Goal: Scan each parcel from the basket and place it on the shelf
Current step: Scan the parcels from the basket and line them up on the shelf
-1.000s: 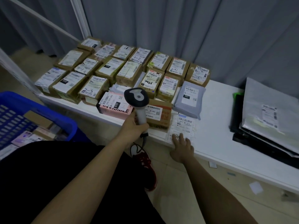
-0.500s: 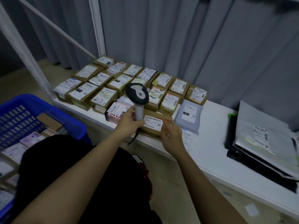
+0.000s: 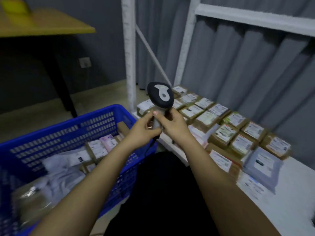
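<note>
Now — left hand (image 3: 143, 129) | right hand (image 3: 172, 124) | both sets of fingers clamped on scanner (image 3: 160, 96) handle

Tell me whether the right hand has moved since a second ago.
Yes. The right hand left the white shelf's front edge and now grips the scanner handle alongside the left hand.

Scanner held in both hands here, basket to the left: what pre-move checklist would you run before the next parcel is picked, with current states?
1. Scanner securely held: ok, left hand and right hand both grip its handle.
2. A hand free to pick: not ok.
3. Blue basket has parcels left: ok.
4. Shelf has bare space: ok, at the near right.
5. Scanner cable clear of basket: cannot tell.
</note>
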The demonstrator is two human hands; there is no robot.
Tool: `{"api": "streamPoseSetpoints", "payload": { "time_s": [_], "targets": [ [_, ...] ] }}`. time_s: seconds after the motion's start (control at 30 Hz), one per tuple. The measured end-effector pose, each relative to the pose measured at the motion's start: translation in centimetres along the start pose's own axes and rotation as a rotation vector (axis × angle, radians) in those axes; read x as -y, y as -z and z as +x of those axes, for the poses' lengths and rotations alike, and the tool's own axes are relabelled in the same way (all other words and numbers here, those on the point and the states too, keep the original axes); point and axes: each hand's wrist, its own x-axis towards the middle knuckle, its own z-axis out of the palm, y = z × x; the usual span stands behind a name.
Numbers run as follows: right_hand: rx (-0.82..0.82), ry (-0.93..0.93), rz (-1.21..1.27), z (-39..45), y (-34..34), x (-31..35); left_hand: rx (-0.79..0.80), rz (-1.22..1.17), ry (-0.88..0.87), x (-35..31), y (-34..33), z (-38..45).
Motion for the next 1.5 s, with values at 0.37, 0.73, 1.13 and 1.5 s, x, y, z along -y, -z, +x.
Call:
{"api": "streamPoseSetpoints", "payload": {
  "time_s": [0.37, 0.73, 1.13, 1.5],
  "targets": [
    [0.356, -0.26, -0.115, 0.0, -13.4, -6.0, -0.26, -0.003, 0.443, 13.7, 11.3, -10.7],
    [0.516, -0.44, -0.237, 0.0, -19.1, -10.2, -0.559, 0.562, 0.876, 33.1, 19.8, -18.5],
    [0.506, -0.493, -0.247, 1.4, -19.3, -11.5, -0.025, 1.157, 1.013, 32.4, 19.8, -12.0],
    [0.508, -0.516, -0.221, 1.0, -19.8, -12.0, -0.234, 0.989, 1.028, 33.1, 19.8, -14.3]
  ]
}}
